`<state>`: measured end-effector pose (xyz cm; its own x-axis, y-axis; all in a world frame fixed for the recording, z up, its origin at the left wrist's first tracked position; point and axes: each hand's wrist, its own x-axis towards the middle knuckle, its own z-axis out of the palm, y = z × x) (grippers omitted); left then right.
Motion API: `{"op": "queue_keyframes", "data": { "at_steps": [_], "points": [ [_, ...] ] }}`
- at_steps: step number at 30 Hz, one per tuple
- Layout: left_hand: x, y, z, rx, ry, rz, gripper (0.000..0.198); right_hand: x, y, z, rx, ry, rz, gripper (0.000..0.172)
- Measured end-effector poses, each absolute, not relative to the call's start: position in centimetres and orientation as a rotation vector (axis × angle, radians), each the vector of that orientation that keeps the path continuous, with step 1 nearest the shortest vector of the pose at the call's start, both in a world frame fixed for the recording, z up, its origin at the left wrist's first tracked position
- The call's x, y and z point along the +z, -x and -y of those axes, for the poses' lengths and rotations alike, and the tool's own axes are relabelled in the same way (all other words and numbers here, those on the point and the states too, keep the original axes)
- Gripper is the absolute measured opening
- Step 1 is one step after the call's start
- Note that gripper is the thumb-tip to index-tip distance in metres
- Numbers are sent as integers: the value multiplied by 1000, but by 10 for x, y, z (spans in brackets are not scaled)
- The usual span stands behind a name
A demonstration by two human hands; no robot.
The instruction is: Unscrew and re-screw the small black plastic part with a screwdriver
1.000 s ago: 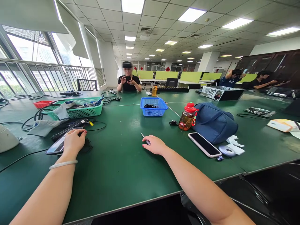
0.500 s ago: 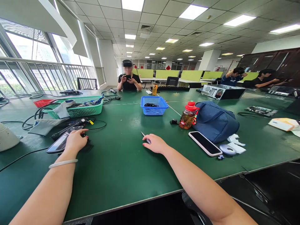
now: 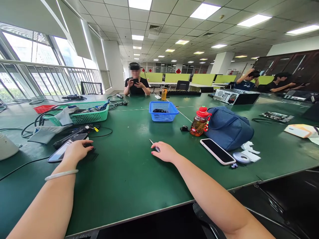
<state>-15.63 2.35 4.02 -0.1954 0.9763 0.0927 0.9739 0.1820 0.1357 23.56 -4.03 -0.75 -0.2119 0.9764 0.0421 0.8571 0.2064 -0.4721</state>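
Observation:
On the left, my left hand (image 3: 76,152) is over the edge of a phone (image 3: 58,151) with a lit bluish screen. Its thumb and fingers curl around a small dark thing, mostly hidden, whose kind I cannot make out. In front of me, my right hand (image 3: 164,152) rests low on the table, fingers closed round a slim, pointed metal tool (image 3: 156,148). The tool's thin tip points forward and left; the hand covers its other end. Beyond it stands a blue plastic basket (image 3: 163,117) holding small black items.
A green basket (image 3: 96,116) with gloves and a tangle of black cables sits at left. At right are a drink bottle (image 3: 198,126), a blue bag (image 3: 230,127) and a white-edged phone (image 3: 218,152). An opened computer case (image 3: 225,96) stands farther back. A person (image 3: 136,84) sits opposite.
My left hand has shifted slightly left and down, its extended forefinger drawing in toward the thumb. The right hand keeps the metal tool in nearly the same place.

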Motion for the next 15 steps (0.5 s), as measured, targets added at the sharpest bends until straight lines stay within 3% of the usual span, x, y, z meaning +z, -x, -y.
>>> {"op": "queue_keyframes", "data": {
  "at_steps": [15],
  "points": [
    [44,152,-22,205,-2001,-2380,48,-9,-237,39,500,1714,2164,30]
  ]
}}
